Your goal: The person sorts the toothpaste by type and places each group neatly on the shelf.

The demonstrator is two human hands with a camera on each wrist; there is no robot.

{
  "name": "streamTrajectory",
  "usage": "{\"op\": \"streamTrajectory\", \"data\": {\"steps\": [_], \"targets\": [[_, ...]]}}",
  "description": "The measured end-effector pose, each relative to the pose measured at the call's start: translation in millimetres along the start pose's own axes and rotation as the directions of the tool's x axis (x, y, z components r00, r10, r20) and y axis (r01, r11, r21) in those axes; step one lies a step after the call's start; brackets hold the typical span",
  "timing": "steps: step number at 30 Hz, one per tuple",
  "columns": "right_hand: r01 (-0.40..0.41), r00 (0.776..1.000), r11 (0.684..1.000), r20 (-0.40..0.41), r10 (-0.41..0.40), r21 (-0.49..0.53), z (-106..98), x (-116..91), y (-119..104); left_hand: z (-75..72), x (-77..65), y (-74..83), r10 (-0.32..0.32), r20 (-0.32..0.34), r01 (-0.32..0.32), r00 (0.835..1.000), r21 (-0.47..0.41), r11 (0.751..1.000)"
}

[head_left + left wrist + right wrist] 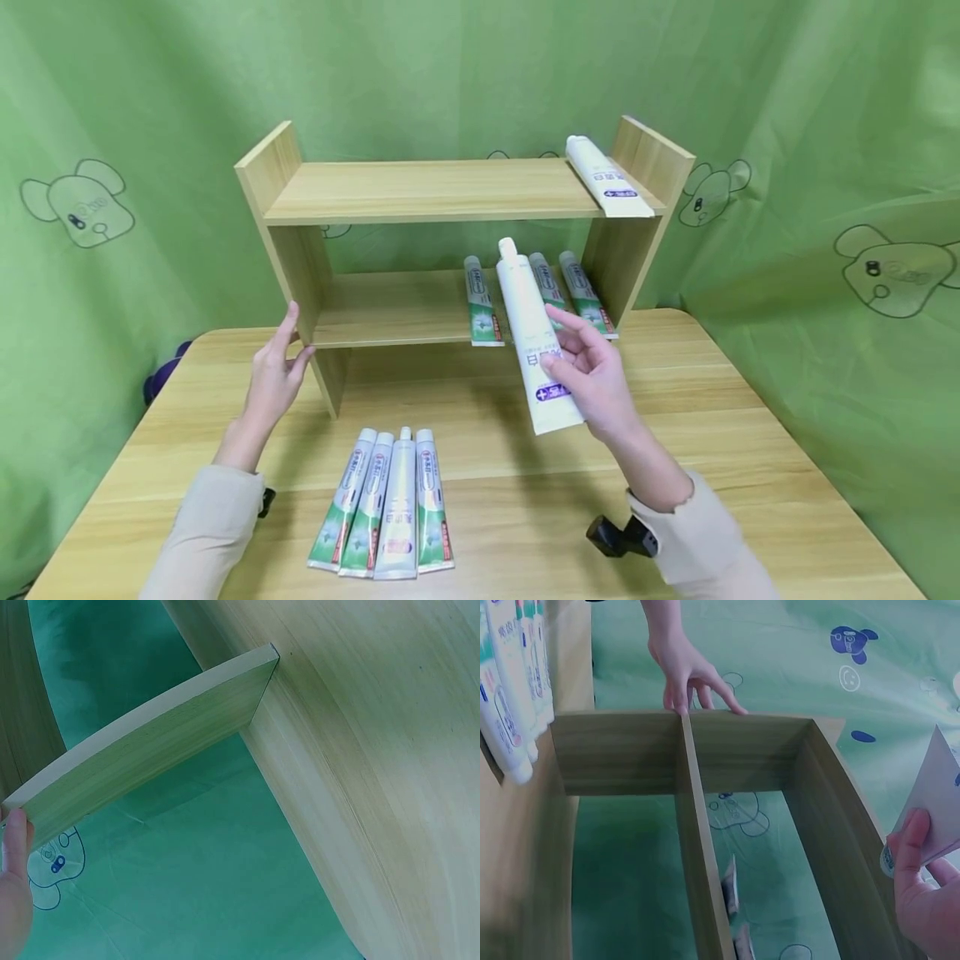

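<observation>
My right hand pinches a white toothpaste tube near its flat end, thumb on the front. The tube is tilted, cap up, before the middle board of a wooden shelf, partly covering what lies behind. My left hand touches the shelf's left side panel with extended fingers, at the middle board's front corner; the right wrist view also shows this hand there. On the middle board lie green-and-white toothpaste tubes. Another white toothpaste tube lies at the top board's right end.
Several toothpaste tubes, mostly green-and-white and one white, lie side by side on the wooden table in front of the shelf. A green curtain hangs behind and beside the table. A dark purple object is beyond the table's left edge.
</observation>
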State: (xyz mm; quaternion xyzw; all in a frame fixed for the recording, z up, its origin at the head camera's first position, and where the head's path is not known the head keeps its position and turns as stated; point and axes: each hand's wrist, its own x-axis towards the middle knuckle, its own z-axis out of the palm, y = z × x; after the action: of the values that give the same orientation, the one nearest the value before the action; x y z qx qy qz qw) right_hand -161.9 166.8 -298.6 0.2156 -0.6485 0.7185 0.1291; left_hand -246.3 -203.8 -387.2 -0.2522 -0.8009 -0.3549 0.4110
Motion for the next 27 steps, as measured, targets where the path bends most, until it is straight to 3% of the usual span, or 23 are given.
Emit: {"op": "streamTrajectory", "data": {"steps": [9,13,18,27], "targets": [[0.045,0.999,0.999,-0.024,-0.045,-0.03,-9,18,-16,0.7,-1.2,0.7,-0.041,0.014,0.041,0.999,0.005,0.999],[0.041,0.998,0.999,-0.044,-0.043,-0.035,-12,23,-27,0.2,0.2,0.3,-0.03,0.013,0.03,0.999,0.008,1.0],[-0.037,0.995,0.998,-0.098,0.033,-0.045,-12,31,-39,-0.2,0.7,-0.3,-0.029,0.013,0.028,1.0,0.016,0.999],[-0.166,0.975,0.985,-0.138,0.172,0.054,-15,47,-62,0.1,-0.7,-0.2,-0.027,0.015,0.026,1.0,0.017,1.0]]}}
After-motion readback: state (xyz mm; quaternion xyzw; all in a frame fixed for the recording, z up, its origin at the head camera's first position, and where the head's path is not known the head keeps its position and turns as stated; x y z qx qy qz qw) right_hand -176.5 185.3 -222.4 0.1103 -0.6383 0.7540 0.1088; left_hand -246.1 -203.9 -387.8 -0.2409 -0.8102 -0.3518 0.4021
